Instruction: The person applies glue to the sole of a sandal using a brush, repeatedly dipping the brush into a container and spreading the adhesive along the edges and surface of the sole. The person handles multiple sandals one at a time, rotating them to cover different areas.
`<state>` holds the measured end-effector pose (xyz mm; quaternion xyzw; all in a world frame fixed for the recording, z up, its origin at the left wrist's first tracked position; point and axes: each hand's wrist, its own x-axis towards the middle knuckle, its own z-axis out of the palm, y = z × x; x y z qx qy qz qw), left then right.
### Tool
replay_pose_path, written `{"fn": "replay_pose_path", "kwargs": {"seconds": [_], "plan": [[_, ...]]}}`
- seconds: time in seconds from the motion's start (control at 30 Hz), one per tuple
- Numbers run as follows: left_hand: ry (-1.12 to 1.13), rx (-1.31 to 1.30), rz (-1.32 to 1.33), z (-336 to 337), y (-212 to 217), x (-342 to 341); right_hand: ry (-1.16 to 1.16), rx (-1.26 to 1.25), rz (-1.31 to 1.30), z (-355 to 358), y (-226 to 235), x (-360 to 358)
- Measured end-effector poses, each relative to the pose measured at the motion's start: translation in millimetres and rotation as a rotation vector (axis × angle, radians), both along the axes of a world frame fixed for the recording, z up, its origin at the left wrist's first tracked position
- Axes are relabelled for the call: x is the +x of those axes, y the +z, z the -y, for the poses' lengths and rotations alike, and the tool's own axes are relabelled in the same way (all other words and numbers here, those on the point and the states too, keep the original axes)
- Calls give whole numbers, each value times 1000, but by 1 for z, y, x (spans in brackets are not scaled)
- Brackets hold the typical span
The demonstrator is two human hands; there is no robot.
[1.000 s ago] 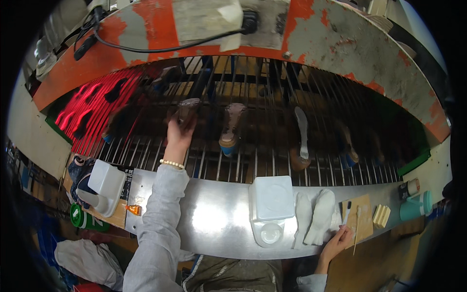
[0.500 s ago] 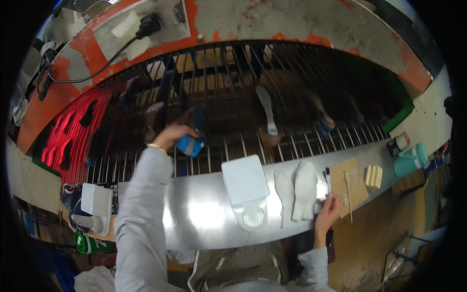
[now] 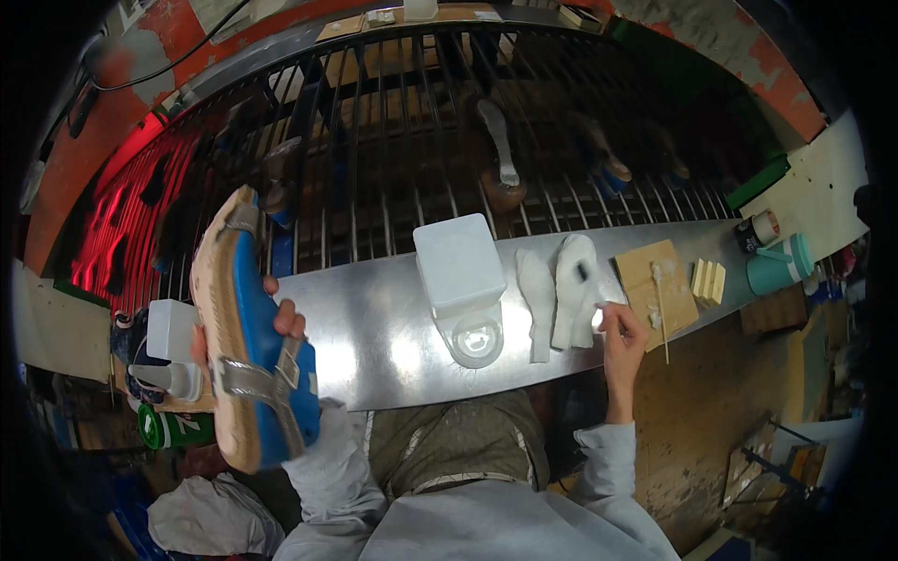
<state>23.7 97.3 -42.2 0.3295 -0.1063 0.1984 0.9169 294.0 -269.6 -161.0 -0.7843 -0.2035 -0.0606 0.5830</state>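
Observation:
My left hand (image 3: 289,320) is closed around a sandal (image 3: 245,374) mounted on a blue shoe last (image 3: 251,290), raised at the left. The sandal has a tan woven-looking sole edge and greyish metallic straps with a buckle. My thumb shows by the sole and the fingertips curl over the blue side. My right hand (image 3: 625,338) is pinched on a small pale-handled brush, whose dark head (image 3: 582,274) lies over a white glove (image 3: 575,304). The handle is hard to make out against the glove. A second white glove (image 3: 536,299) lies beside it on the metal ledge (image 3: 365,327).
Behind the ledge runs a roller conveyor (image 3: 402,187) carrying several shoes, red-lit at the left. A white square container (image 3: 458,262), a clear dish (image 3: 476,342), a tan board (image 3: 659,271) with a stick, yellow blocks (image 3: 708,281) and a teal mug (image 3: 784,264) stand along the ledge.
My left hand has lifted the sandal on its blue last off the conveyor, back toward me. My right hand has shifted, bringing the brush over the glove. The view has tilted.

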Motion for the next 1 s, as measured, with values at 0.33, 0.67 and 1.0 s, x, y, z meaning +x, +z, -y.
{"fn": "replay_pose_path", "kwargs": {"seconds": [0.33,0.67,1.0], "plan": [[-100,-275,141,39,5,-19,309,-515,653,-49,52,-46],[360,171,-72,56,29,-62,252,-598,627,-54,39,-48],[497,-81,-204,73,-48,-50,148,-352,198,-43,38,-62]]}}
